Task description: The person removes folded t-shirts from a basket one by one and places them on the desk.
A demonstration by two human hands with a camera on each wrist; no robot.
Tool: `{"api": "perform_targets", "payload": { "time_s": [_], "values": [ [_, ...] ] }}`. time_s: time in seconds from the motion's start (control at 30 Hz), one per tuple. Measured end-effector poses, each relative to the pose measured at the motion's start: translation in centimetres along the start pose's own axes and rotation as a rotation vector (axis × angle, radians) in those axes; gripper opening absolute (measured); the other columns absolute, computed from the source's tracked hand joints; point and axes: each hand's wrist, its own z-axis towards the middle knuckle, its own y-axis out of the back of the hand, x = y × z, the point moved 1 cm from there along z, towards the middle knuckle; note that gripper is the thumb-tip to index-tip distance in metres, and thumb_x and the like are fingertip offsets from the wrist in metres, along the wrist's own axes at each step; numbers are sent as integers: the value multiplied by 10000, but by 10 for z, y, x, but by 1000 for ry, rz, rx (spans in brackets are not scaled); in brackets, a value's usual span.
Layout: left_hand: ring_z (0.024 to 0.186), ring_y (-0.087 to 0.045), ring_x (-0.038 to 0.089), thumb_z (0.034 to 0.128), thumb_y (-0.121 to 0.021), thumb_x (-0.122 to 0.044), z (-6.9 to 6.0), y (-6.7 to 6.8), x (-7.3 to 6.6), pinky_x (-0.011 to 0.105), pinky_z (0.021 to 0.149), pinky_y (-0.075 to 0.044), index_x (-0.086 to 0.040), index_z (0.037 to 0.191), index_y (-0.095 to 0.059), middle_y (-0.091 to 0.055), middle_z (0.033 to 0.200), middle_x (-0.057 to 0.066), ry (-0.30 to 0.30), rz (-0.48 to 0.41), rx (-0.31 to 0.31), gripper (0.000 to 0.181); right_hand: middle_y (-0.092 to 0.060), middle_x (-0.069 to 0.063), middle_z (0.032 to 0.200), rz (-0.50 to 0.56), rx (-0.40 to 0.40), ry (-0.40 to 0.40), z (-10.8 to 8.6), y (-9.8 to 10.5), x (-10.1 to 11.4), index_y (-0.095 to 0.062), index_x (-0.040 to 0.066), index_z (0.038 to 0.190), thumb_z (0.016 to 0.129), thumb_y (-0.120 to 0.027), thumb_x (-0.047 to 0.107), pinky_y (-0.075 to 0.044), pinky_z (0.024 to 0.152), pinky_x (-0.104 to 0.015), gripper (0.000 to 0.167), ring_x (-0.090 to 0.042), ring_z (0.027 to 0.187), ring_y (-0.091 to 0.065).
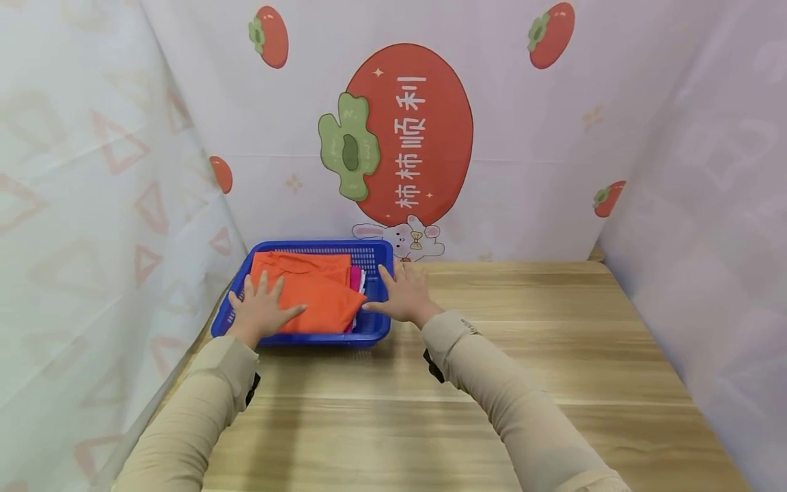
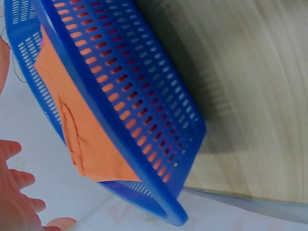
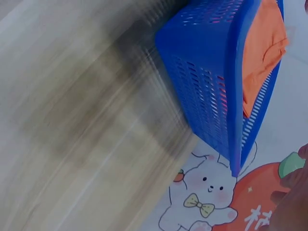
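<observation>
A blue plastic basket (image 1: 320, 339) with slotted walls stands at the back left of the wooden table. Folded orange cloth (image 1: 326, 301), probably a garment, lies on top inside it. Under its right edge show pink cloth (image 1: 355, 279) and a bit of white. My left hand (image 1: 258, 314) is over the basket's left front part, fingers spread. Beside the right rim is my right hand (image 1: 406, 295), its fingers spread too. Neither hand grips anything. In the left wrist view, the fingers (image 2: 21, 178) appear apart from the basket. Whether the right hand touches the rim I cannot tell.
A white printed curtain (image 1: 529, 137) with persimmon pictures hangs behind the table. Further white sheets close in the left side (image 1: 80, 239) and right side (image 1: 707, 205). Bare wooden tabletop (image 1: 522, 328) extends to the right of the basket and in front of it.
</observation>
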Motion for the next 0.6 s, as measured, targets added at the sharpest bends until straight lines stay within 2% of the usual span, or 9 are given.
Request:
{"api": "perform_targets", "payload": {
  "time_s": [0.2,0.37,0.47,0.6],
  "values": [
    [1185,76,513,778,-368,-637,1,-11,11,697,808,45,-50,1376,-175,-18,1369,298,35,-20,29,859,-91,-152,1419,65,35,34,3,-7,12,-144,169,1396,732,-417,666,-40,970,-535,873,-338,1270,-61],
    [1182,46,523,778,-329,-657,5,-20,22,693,816,27,-28,1371,-172,-16,1360,315,66,-54,50,878,-124,-157,1412,91,47,78,7,-9,22,-143,137,1394,747,-410,653,-14,989,-489,869,-315,1274,-74],
    [1176,16,532,776,-317,-666,7,-23,28,690,821,-2,-16,1368,-167,-25,1354,323,90,-106,58,892,-150,-161,1405,179,54,77,11,-10,27,-142,108,1392,764,-432,617,-52,996,-476,859,-317,1268,-102],
    [1165,-25,538,782,-340,-647,7,-25,33,693,810,-40,6,1361,-160,-35,1347,331,128,-170,78,892,-167,-159,1399,389,64,40,14,-14,33,-151,68,1384,789,-479,542,-147,991,-452,829,-334,1255,-138]
  ]
}}
